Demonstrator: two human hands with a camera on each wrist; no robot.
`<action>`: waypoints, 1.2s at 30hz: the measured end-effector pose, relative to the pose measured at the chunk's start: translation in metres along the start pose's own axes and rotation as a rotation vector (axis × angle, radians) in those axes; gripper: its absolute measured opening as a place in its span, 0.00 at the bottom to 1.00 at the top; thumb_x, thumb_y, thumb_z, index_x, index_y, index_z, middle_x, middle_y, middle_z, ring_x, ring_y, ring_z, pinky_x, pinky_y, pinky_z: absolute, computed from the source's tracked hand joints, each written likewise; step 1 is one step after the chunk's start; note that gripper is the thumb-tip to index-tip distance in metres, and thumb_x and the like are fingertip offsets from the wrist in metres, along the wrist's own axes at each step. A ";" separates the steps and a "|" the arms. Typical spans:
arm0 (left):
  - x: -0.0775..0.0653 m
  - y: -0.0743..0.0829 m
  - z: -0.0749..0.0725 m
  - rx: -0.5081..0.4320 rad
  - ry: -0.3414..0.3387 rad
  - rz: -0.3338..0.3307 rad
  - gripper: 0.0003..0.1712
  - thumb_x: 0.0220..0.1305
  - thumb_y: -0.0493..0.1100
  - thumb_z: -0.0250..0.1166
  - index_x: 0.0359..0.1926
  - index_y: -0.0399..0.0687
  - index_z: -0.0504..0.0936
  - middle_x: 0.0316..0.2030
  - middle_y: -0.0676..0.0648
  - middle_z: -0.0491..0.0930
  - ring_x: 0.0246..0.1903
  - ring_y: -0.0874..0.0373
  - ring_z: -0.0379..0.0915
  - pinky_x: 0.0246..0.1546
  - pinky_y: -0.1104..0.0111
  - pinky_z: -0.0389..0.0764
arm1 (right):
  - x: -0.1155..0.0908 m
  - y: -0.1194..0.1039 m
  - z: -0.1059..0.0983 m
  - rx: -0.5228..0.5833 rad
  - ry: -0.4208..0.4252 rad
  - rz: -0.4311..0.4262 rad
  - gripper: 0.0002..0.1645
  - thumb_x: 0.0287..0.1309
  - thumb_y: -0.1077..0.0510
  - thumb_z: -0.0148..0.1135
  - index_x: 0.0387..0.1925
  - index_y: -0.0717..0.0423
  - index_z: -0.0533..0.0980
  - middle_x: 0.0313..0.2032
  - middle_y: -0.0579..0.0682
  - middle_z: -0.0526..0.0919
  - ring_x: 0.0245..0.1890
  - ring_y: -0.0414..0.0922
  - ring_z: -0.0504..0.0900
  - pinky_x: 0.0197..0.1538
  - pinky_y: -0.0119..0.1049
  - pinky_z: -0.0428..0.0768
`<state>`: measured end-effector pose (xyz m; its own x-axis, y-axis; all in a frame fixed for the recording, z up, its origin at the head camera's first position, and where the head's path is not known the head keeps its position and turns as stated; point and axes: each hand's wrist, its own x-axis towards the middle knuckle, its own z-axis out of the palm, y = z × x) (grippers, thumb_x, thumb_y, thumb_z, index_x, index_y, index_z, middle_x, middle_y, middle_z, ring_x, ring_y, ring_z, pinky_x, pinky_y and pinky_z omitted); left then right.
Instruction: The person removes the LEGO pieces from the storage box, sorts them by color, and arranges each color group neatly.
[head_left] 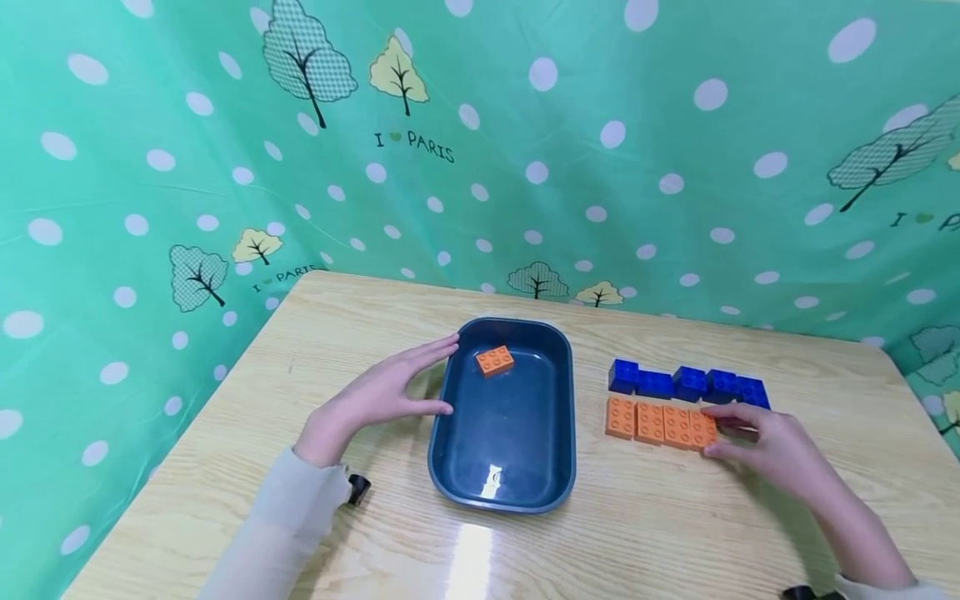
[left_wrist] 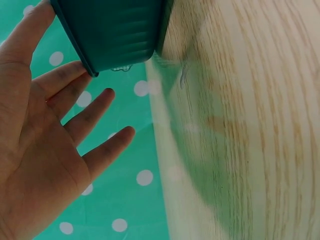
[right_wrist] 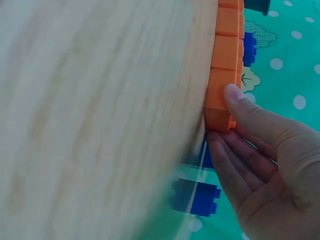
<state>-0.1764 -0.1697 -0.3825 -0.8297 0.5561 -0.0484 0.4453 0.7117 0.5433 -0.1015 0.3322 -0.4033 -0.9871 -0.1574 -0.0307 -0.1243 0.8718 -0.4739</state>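
A dark blue rectangular basin (head_left: 501, 497) stands on the table with one orange toy brick (head_left: 495, 361) lying inside. My left hand (head_left: 378, 392) is at the basin's left side, fingers spread and mostly straight; in the left wrist view its thumb and fingertips touch the rim. To the right of the basin, several orange bricks (head_left: 649, 422) form a row, studs up. My right hand (head_left: 772, 450) pinches the brick (head_left: 702, 429) at the right end of that row, thumb on the near side. In the right wrist view the thumb presses this end brick (right_wrist: 220, 95); the other fingers are partly hidden.
Just behind the orange row, several blue bricks (head_left: 690, 383) stand in a second row, close to my right fingers. The wooden table (head_left: 600, 533) ends at a green dotted cloth (head_left: 480, 167) hanging behind it.
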 end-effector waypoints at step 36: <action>-0.003 0.000 0.000 -0.027 0.020 0.033 0.51 0.59 0.59 0.72 0.77 0.54 0.58 0.78 0.51 0.54 0.77 0.46 0.52 0.74 0.45 0.61 | 0.069 -0.237 0.061 1.064 -0.217 0.179 0.46 0.68 0.51 0.62 0.78 0.50 0.50 0.78 0.57 0.51 0.76 0.56 0.60 0.75 0.53 0.65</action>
<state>-0.1740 -0.1707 -0.3822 -0.8214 0.5702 -0.0139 0.4634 0.6814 0.5666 -0.1337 0.0865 -0.3472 -0.9303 -0.2382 -0.2790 0.2724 0.0607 -0.9603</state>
